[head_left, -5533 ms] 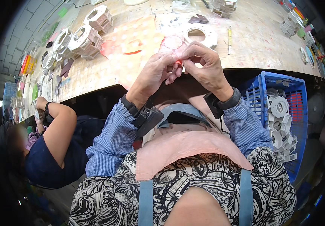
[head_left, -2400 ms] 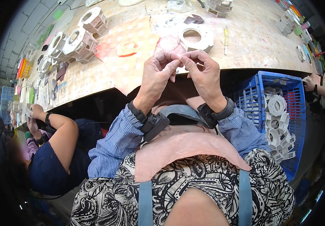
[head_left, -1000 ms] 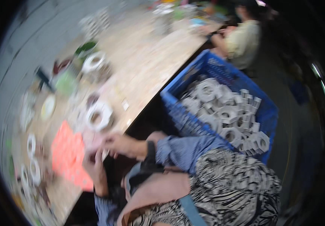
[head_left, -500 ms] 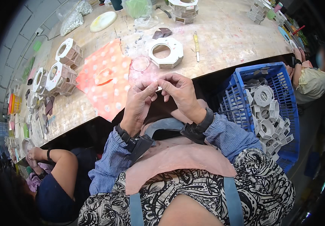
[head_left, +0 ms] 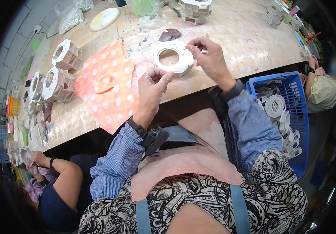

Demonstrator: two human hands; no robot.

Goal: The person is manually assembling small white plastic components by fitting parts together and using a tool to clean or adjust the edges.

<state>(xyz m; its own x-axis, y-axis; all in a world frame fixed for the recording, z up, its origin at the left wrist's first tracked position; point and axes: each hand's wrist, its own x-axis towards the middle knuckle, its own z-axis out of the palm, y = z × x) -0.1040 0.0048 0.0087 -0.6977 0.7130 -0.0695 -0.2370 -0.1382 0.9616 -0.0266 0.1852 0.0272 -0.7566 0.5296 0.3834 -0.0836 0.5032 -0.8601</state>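
Together below the frame [head_left: 185,61] a moment ago, the hands now part: the right hand [head_left: 211,60] pinches narrow at its right edge, the left hand [head_left: 151,91] narrow by its near edge; any small piece between the fingertips is too small to tell. Work seems to shift to the frame, flat on the table [head_left: 238,46].

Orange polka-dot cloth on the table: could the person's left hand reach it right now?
Likely yes: the left hand is close to the cloth's right edge, with nothing visibly standing between them.

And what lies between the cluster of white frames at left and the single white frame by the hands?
An orange polka-dotted sheet, then a pinkish patch nearer the single frame, in the head view.
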